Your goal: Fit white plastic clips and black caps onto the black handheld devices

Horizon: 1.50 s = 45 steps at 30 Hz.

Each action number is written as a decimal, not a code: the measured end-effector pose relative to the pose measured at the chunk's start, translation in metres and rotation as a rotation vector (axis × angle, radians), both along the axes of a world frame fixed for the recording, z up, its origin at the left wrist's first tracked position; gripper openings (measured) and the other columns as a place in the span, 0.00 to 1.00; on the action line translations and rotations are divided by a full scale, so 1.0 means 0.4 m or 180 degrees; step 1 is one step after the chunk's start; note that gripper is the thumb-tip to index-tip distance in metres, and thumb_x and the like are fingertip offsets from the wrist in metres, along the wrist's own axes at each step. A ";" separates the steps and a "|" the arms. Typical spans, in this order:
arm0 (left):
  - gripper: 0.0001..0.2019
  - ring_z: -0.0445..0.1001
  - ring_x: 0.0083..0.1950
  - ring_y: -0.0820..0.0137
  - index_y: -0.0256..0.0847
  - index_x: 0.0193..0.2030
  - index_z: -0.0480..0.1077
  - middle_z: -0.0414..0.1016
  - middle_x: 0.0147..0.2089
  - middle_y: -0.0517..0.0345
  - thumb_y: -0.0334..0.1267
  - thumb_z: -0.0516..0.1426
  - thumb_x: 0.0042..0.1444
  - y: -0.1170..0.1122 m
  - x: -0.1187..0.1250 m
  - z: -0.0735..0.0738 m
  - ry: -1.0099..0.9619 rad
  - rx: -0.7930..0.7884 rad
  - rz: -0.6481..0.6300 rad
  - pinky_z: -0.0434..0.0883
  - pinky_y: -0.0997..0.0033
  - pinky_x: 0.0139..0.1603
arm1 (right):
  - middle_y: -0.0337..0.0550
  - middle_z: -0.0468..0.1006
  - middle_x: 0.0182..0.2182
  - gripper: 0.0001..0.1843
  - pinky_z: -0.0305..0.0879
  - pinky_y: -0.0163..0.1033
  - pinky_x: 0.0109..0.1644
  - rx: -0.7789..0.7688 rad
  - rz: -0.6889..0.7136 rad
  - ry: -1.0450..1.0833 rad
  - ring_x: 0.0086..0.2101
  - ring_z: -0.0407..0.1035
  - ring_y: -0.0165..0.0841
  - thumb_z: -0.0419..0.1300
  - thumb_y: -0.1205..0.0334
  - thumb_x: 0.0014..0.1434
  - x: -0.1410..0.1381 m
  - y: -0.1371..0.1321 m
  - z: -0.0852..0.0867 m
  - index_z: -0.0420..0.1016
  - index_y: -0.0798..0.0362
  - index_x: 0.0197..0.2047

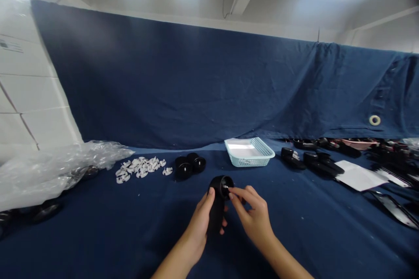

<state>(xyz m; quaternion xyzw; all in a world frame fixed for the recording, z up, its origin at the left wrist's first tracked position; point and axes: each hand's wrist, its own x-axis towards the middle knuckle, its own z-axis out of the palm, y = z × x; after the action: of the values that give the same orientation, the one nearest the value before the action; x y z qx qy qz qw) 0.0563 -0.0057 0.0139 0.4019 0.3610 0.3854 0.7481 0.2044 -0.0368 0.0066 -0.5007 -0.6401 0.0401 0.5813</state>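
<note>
My left hand [200, 220] is wrapped round a black plastic housing [216, 213], held upright with its round open end at the top. At that opening, the thumb and forefinger of my right hand [252, 209] pinch a small white piece [225, 187]. Most of this piece is hidden by the fingertips, so its exact shape cannot be made out. Beyond my hands, to the left, lies a loose pile of small white plastic clips [140, 167]. Several round, glossy black parts [183, 168] sit together beside the pile.
A light blue plastic basket [250, 162] with white paper inside stands at the back. Black housings [322, 164], a white sheet [360, 175] and mixed black parts crowd the right. Clear plastic wrap [65, 170] covers the left side. A blue cloth curtain [183, 83] hangs behind.
</note>
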 end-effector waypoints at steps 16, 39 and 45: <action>0.29 0.73 0.24 0.68 0.32 0.42 0.73 0.74 0.26 0.52 0.60 0.48 0.59 -0.008 -0.005 -0.015 -0.0848 -0.0458 -0.0830 0.68 0.72 0.22 | 0.35 0.74 0.19 0.21 0.68 0.36 0.31 -0.0192 0.0519 -0.0246 0.21 0.72 0.31 0.50 0.65 0.64 -0.019 -0.047 0.010 0.64 0.46 0.60; 0.29 0.73 0.21 0.68 0.32 0.39 0.73 0.77 0.30 0.51 0.61 0.50 0.56 -0.010 0.008 -0.032 -0.0923 -0.0790 -0.0750 0.68 0.71 0.18 | 0.34 0.72 0.18 0.17 0.62 0.26 0.16 -0.0565 0.0563 0.0119 0.14 0.67 0.25 0.51 0.59 0.64 -0.034 -0.040 0.019 0.68 0.53 0.55; 0.28 0.73 0.22 0.68 0.32 0.39 0.73 0.77 0.30 0.51 0.61 0.50 0.57 -0.005 0.010 -0.038 -0.0966 -0.0779 -0.0802 0.68 0.70 0.19 | 0.33 0.72 0.16 0.17 0.62 0.26 0.16 -0.0616 0.0594 0.0232 0.13 0.67 0.25 0.51 0.59 0.64 -0.037 -0.044 0.019 0.68 0.52 0.54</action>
<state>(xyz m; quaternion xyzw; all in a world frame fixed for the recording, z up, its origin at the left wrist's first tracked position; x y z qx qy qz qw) 0.0602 -0.0076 -0.0015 0.2875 0.2354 0.2984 0.8791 0.1898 -0.0543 0.0141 -0.4909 -0.6555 0.1738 0.5469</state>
